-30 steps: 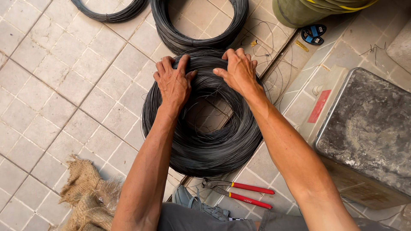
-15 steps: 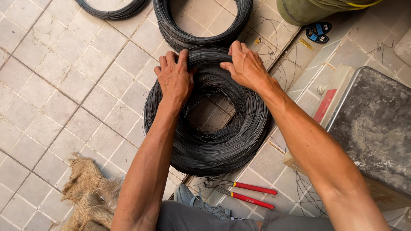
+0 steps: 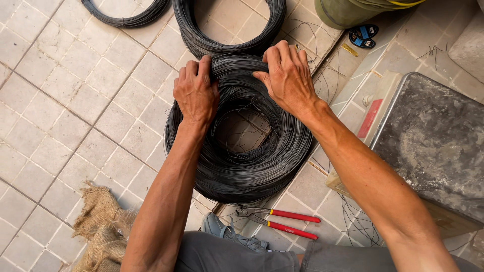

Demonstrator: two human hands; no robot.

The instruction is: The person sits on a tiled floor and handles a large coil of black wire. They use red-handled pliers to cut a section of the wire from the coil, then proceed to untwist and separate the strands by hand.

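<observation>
A thick coil of thin black wire (image 3: pixel 252 166) lies flat on the tiled floor in front of me. My left hand (image 3: pixel 195 93) rests on the coil's far left part, fingers curled over the strands. My right hand (image 3: pixel 287 75) presses on the far right part, fingers gripping a bundle of wire. The two hands sit close together at the top of the coil. Loose strands stick into the coil's open middle.
A second black wire coil (image 3: pixel 227 43) lies just beyond, a third coil (image 3: pixel 126 20) at the top left. Red-handled pliers (image 3: pixel 282 221) lie near my knees. A grey metal-topped box (image 3: pixel 433 141) stands right; burlap sacking (image 3: pixel 101 226) lies lower left.
Both hands have slid together toward the far top of the coil, and the fingers have closed more tightly over the wire. The coil itself has stayed in place.
</observation>
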